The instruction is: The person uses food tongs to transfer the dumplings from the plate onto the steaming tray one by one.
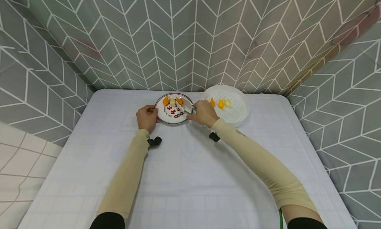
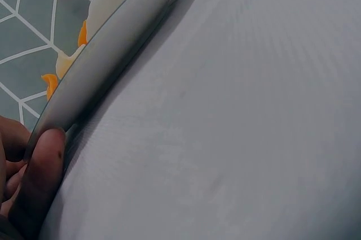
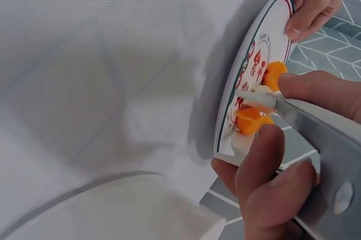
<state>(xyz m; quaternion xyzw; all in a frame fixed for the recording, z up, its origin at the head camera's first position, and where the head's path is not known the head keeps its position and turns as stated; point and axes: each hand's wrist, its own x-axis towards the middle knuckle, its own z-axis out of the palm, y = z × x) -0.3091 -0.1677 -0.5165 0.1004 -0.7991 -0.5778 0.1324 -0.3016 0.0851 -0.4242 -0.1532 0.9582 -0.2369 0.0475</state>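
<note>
At the plate's left edge my left hand (image 1: 147, 118) pinches the rim, thumb and fingers on its two faces. The plate (image 1: 166, 118) is round and white with a dark rim and red lettering. It carries small orange pieces (image 3: 275, 76) and pale pieces (image 1: 173, 102), soft-looking and lumpy. My right hand (image 1: 204, 113) grips metal tongs (image 3: 304, 121) over the plate's right side. Their white tip (image 3: 256, 99) is close to the pieces; whether it touches one, I cannot tell. The right hand partly hides the tongs in the head view.
Right of the plate stands a round white perforated basket (image 1: 238, 113), with orange pieces (image 1: 221, 104) and a pale yellow piece (image 1: 228, 103) in it. A white cloth covers the table (image 1: 184, 176). Grey patterned walls (image 1: 184, 40) border its back and sides.
</note>
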